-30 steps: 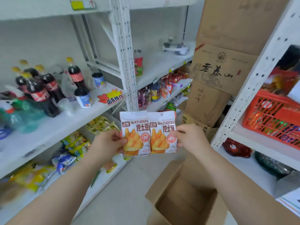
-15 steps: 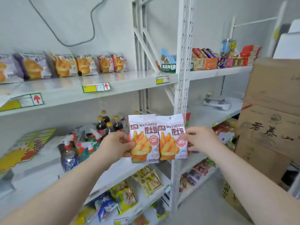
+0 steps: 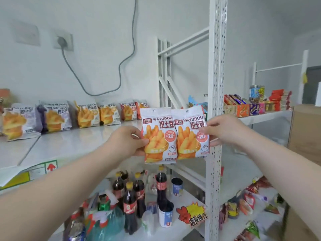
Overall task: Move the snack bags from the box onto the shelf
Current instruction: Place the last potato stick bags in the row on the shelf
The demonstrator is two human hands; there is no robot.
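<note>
I hold two white and orange snack bags side by side, upright, at the front edge of the upper shelf (image 3: 73, 145). My left hand (image 3: 127, 140) pinches the left edge of the left snack bag (image 3: 159, 136). The right edge of the right snack bag (image 3: 191, 134) is pinched by my right hand (image 3: 224, 130). Both bags hang in the air in front of the shelf's right end. Along the back of that shelf stands a row of similar snack bags (image 3: 86, 114). The box is out of view.
A white perforated upright (image 3: 214, 119) rises just behind the right bag. Cola bottles (image 3: 132, 190), cans and spray bottles fill the shelf below. Boxed snacks (image 3: 251, 106) sit on the neighbouring shelf to the right. A brown carton (image 3: 305, 129) stands at the far right.
My view swung up from the box and lower shelves to the upper shelf. Both hands lifted the two bags together, up to the level of that shelf.
</note>
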